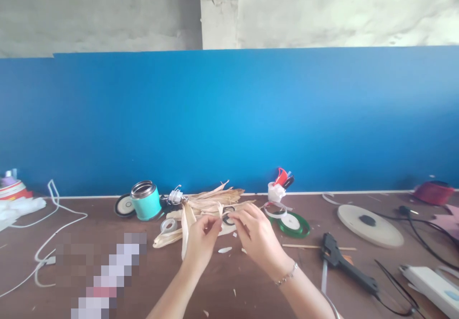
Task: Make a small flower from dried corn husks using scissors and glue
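My left hand (201, 237) is closed in a pinch, and a small pale strip of dried corn husk (220, 208) stands up from its fingertips. Just to the right, my right hand (255, 228) is also closed, thumb and fingers together; what it pinches, if anything, is too small to make out. The fingertips of the two hands are a little apart. Behind them lies a pile of dried corn husks (211, 199), with one long husk (187, 228) beside my left hand. A dark ring-shaped roll (228, 219) shows partly between the hands.
A teal jar (146, 203), a clear tape roll (168, 225), a white cup of tools (276, 192) and a green ribbon spool (300, 227) stand around the husks. Right lie a glue gun (346, 264), a thin stick (297, 246), a round turntable (383, 228) and a power strip (432, 285).
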Demonstrator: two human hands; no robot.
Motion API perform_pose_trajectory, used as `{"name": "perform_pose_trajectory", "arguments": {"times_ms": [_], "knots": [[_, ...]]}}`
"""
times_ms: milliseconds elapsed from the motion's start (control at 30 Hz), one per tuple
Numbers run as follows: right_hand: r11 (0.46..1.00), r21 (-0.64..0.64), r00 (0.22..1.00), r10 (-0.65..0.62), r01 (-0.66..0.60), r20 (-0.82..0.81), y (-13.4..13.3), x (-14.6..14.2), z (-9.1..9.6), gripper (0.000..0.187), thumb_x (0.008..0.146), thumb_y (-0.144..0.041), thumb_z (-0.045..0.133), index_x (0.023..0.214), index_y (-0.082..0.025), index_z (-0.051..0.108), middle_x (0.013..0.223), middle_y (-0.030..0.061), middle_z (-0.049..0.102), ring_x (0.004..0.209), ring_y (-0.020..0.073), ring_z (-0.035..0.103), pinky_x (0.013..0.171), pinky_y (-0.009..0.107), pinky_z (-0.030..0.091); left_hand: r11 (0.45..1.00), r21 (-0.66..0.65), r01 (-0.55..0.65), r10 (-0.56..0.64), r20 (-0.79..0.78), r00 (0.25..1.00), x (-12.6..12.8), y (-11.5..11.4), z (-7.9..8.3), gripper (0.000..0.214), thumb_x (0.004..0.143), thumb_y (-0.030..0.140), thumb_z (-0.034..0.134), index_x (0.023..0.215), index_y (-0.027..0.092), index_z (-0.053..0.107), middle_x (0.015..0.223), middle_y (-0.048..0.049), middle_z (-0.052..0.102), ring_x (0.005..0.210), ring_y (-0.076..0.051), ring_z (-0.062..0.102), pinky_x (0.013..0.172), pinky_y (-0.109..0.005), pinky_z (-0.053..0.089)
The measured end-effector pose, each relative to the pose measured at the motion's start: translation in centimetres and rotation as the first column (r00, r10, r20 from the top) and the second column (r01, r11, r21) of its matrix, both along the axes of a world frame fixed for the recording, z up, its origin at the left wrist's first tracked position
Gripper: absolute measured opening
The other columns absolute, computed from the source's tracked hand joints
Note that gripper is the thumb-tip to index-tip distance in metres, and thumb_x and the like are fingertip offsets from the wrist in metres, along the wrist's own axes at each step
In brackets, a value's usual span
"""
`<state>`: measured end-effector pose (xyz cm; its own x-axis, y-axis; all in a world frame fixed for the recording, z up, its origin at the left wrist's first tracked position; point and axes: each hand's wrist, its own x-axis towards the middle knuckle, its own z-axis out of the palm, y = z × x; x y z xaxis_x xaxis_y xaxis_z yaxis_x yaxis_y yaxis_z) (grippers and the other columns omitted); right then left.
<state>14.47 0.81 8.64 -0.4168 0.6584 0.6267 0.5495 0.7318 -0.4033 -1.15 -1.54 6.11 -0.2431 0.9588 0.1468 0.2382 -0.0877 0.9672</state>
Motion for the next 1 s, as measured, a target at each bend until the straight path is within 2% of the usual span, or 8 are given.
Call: {"name": "perform_pose_trajectory", "arguments": {"times_ms": [100,233,1000], "knots": [[0.997,0.071,1.000,0.024,-0.025,0.012,-0.19,-0.19,-0.15,0.019,0.088,-0.012,0.042,0.087,-0.019,0.060,0.082,0.0058,0.060,0.078,0.0195,0.052,0.073,0.033,0.041,1.000,0.003,0.006,-0.006,-0.121,0.993,0.26,-0.21,0.04,0.023,0.076,0.037,0.056,0.069,0.017,0.064,0.066,-0.0019,0.063,0.064,-0.018,0.056,0.059,-0.026,0.039],[0.995,0.092,0.998,0.024,-0.029,0.053,-0.13,-0.25,-0.38,0.018,0.087,-0.009,0.044,0.082,-0.019,0.058,0.080,0.0043,0.059,0.078,0.0185,0.051,0.072,0.032,0.039,1.000,0.013,0.028,-0.025,-0.209,0.978,0.43,-0.52,0.06,0.023,0.078,0.036,0.052,0.070,0.018,0.063,0.067,-0.0019,0.064,0.067,-0.019,0.057,0.061,-0.027,0.039],[0.993,0.118,0.989,-0.018,0.000,0.148,0.08,-0.01,-0.24,0.016,0.086,-0.007,0.048,0.076,-0.018,0.055,0.077,0.0028,0.058,0.076,0.0179,0.050,0.069,0.030,0.033,0.998,0.026,0.052,-0.041,-0.331,0.943,0.66,-0.79,-0.47,0.020,0.080,0.031,0.048,0.070,0.020,0.061,0.070,-0.0027,0.064,0.071,-0.020,0.057,0.061,-0.028,0.037]]}}
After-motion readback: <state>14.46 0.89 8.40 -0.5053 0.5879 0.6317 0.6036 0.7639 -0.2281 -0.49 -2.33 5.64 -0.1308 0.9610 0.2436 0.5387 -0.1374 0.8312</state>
